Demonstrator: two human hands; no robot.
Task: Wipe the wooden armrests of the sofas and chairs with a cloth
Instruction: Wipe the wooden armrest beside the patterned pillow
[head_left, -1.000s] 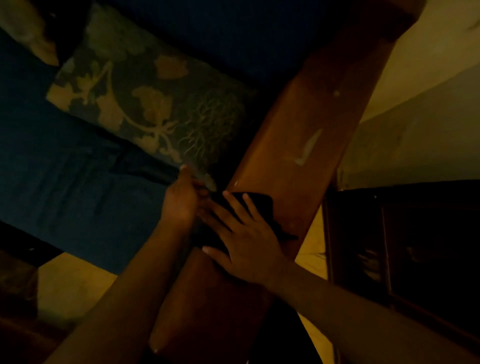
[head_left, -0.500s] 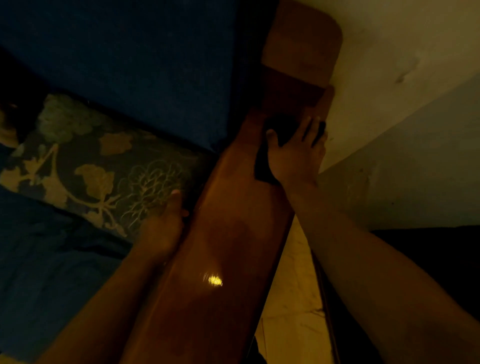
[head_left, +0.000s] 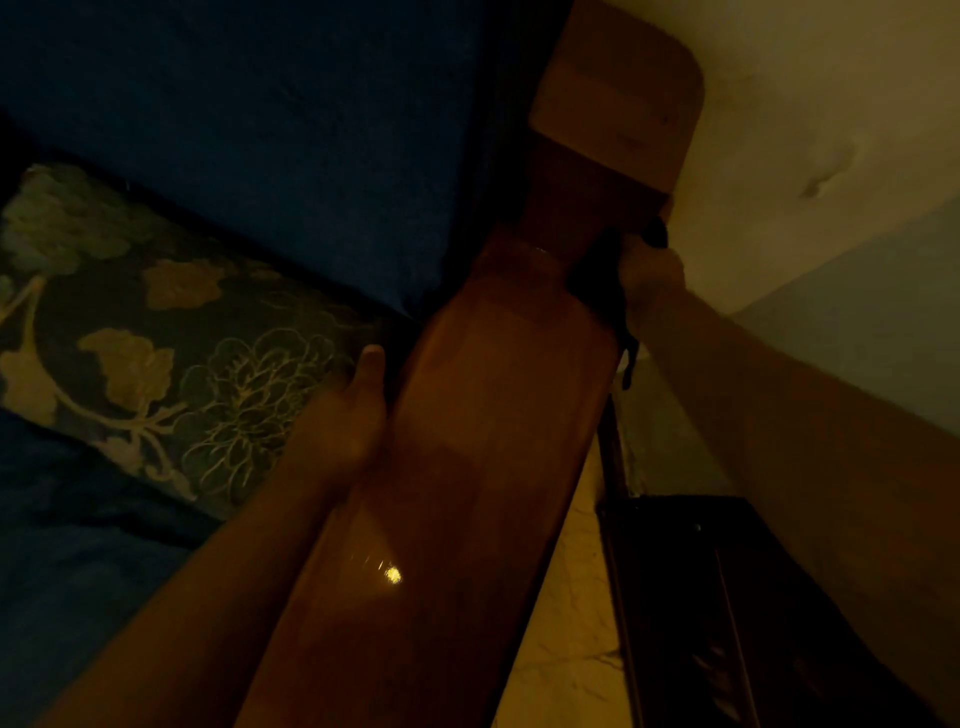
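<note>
Armrest (head_left: 483, 447) runs from the bottom centre to the upper right of the frame.
Cushion (head_left: 156, 332) lies at left on the sofa seat (head_left: 67, 561); left hand (head_left: 343, 421) sits between cushion and armrest; right hand (head_left: 649, 275) with cloth (head_left: 597, 275) is on the armrest's right edge, upper right; cabinet (head_left: 727, 597) at lower right.

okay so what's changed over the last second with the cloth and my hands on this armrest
The right hand carried the dark cloth from the near part of the wooden armrest to its far end, then over the outer edge, where it now grips it. The left hand let go of the cloth and rests along the inner edge by the floral cushion, which stayed put.
</note>
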